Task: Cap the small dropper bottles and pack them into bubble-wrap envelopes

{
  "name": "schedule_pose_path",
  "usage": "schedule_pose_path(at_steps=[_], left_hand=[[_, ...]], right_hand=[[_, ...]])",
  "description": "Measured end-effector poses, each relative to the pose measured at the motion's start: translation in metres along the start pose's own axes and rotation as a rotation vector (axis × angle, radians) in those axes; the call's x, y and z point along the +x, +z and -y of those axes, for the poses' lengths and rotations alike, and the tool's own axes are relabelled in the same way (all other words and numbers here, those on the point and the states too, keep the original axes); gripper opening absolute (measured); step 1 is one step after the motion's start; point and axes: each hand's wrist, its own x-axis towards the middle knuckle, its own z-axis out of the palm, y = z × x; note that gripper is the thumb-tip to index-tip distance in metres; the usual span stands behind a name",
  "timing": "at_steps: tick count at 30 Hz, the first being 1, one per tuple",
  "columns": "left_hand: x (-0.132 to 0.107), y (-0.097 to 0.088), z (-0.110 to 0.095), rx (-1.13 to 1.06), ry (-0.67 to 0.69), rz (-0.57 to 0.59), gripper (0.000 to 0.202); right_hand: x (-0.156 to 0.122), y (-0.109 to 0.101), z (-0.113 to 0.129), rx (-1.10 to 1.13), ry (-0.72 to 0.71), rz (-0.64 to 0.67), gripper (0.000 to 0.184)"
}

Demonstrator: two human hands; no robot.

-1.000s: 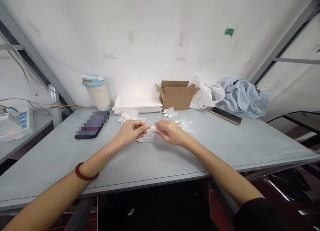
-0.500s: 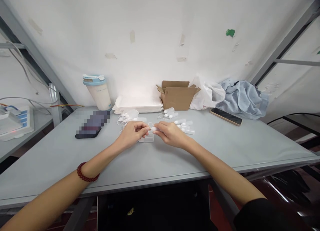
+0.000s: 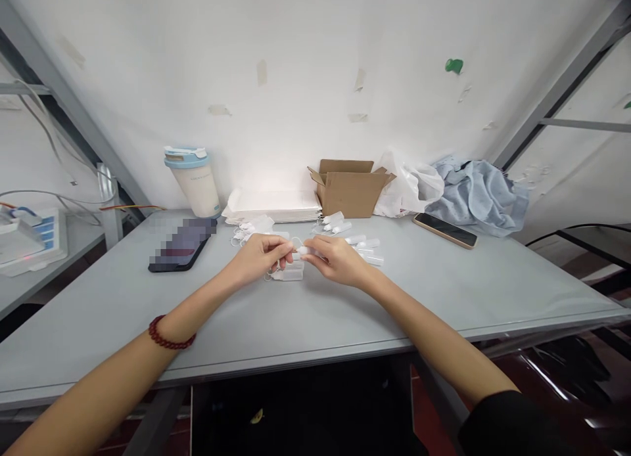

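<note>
Over the middle of the table, a small white plastic dropper bottle [image 3: 302, 251] with a thin looped strap is between my two hands. My right hand [image 3: 340, 262] is closed round its body, hiding most of it. At its tip, the fingers of my left hand [image 3: 260, 257] are pinched together on what seems to be the cap. Similar bottles [image 3: 290, 273] lie just below my left fingers. More of these bottles [image 3: 254, 227] are piled behind my left hand, and several others [image 3: 365, 243] lie beyond my right hand.
Along the wall stand a cup with a blue lid [image 3: 193, 183], a white paper stack [image 3: 273, 206], an open cardboard box [image 3: 353, 192], a white plastic bag [image 3: 409, 186] and blue cloth [image 3: 480, 193]. Phones lie left [image 3: 183, 246] and right [image 3: 445, 230]. A power strip [image 3: 42, 239] sits far left.
My left hand has shifted slightly up and left, showing more of the bottles lying below it. My right hand stays closed on the bottle, almost in the same place.
</note>
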Motion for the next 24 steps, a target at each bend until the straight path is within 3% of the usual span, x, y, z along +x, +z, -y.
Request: schedule_pose_path(at_steps=[6, 10, 24], left_hand=[[0.002, -0.010, -0.001, -0.041, -0.001, -0.027, 0.039], [0.000, -0.010, -0.003, 0.006, -0.024, 0.015, 0.032], [-0.004, -0.005, -0.003, 0.026, -0.005, 0.055, 0.022]], right_hand=[[0.001, -0.006, -0.002, 0.027, 0.013, -0.028, 0.021], [0.001, -0.006, -0.001, 0.013, 0.003, -0.027, 0.022], [-0.006, 0.014, 0.001, 0.008, -0.059, -0.015, 0.023]])
